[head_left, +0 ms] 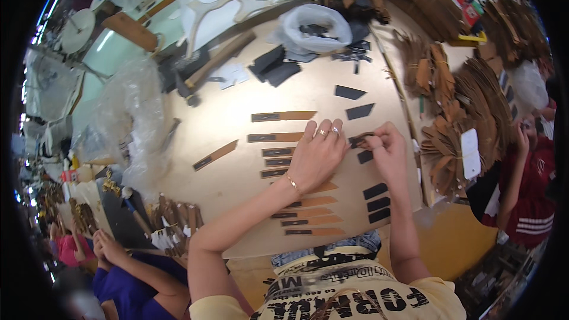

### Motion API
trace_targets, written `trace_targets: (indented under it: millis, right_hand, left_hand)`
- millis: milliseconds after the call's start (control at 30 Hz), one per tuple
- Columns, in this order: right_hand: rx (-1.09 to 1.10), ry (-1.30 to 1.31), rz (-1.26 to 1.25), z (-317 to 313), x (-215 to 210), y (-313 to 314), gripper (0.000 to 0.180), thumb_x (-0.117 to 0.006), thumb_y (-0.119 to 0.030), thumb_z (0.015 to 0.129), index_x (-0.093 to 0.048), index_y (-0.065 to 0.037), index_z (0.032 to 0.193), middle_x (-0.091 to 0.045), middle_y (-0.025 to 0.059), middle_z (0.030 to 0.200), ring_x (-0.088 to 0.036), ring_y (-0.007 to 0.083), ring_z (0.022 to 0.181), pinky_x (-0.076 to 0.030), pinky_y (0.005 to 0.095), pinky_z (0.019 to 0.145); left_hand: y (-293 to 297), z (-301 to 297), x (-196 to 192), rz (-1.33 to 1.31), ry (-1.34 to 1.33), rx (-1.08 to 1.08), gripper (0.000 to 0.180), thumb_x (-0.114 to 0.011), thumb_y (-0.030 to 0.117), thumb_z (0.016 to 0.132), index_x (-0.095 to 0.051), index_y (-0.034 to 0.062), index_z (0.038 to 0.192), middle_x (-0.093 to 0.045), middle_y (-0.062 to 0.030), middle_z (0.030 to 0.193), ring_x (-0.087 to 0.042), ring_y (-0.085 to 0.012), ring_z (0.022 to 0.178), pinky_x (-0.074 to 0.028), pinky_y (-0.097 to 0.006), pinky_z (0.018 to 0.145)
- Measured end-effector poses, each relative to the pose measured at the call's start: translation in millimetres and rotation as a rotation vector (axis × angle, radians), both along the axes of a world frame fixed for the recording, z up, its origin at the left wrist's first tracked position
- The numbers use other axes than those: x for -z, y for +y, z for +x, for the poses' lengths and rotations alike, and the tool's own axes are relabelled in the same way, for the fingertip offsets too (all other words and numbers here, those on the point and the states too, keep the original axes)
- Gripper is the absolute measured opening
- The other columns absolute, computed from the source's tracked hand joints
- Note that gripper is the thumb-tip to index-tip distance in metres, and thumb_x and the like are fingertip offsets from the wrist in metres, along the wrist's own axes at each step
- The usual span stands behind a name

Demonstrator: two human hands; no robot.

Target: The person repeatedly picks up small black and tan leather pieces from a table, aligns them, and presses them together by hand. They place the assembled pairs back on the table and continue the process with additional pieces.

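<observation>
Working well here, we judge, means lifting our left forearm [249,206] enough that it does not brush the two-tone strips [325,232] under and beside it. Our right hand [388,147] pinches a small dark-brown piece [359,138] between thumb and fingers, over the tabletop [219,112] and right of the strips. Our left hand [317,160] is curled, palm down, close against the piece's other end; we cannot tell whether it grips too. A light pinch near the edge should avoid creasing, and steadying both ends should limit twisting.

Nearest us, the strips lie roughly parallel, tan toward a slanted right tip and black at the left end. Beside our right forearm [404,219], three black pieces [379,203] lie one beyond another. The piece in our right hand looks thin and slightly bowed, though fingers hide much of it. Farther off, two more black pieces each show a slanted end, and beyond them stands an open translucent bag [289,24].
</observation>
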State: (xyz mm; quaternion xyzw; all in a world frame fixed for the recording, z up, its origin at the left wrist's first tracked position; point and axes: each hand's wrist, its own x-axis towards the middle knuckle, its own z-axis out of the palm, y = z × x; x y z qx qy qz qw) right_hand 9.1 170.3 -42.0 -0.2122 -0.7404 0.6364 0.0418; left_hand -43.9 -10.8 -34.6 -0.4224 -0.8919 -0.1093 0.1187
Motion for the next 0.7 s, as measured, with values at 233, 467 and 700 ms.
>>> trace_targets:
  millis: [233, 467, 700]
  right_hand:
    - [-0.019, -0.022, 0.023, -1.7, -2.6, 0.5, 0.007, -0.058, 0.002, 0.087, -0.051, 0.001, 0.087, -0.066, 0.0101, 0.076, -0.068, 0.0134, 0.074, -0.052, 0.0246, 0.065]
    - [-0.004, -0.003, 0.02, -1.4, -3.9, -2.3, 0.007, -0.059, 0.001, 0.087, -0.052, 0.001, 0.087, -0.066, 0.0084, 0.074, -0.064, 0.009, 0.07, -0.048, 0.023, 0.06]
    - [-0.019, -0.019, 0.045, -3.3, -4.9, 0.6, 0.007, -0.06, -0.001, 0.086, -0.054, 0.002, 0.087, -0.065, 0.0062, 0.07, -0.062, 0.0071, 0.067, -0.047, 0.023, 0.057]
  left_hand:
    - [-107.0, -102.4, -0.8, 0.119, 0.115, -0.513, 0.022, -0.068, 0.019, 0.087, -0.071, 0.0107, 0.107, -0.065, -0.0096, 0.108, -0.06, -0.0257, 0.1, -0.04, -0.04, 0.093]
    - [-140.0, -141.1, 20.3, -0.261, 0.199, -0.291, 0.016, -0.066, 0.016, 0.088, -0.072, 0.0118, 0.102, -0.067, -0.0086, 0.1, -0.062, -0.0241, 0.098, -0.04, -0.042, 0.092]
    - [-108.1, -99.6, -7.1, 0.188, 0.229, -0.202, 0.02, -0.073, 0.007, 0.079, -0.073, 0.0119, 0.099, -0.066, -0.0019, 0.09, -0.062, -0.0184, 0.082, -0.041, -0.04, 0.084]
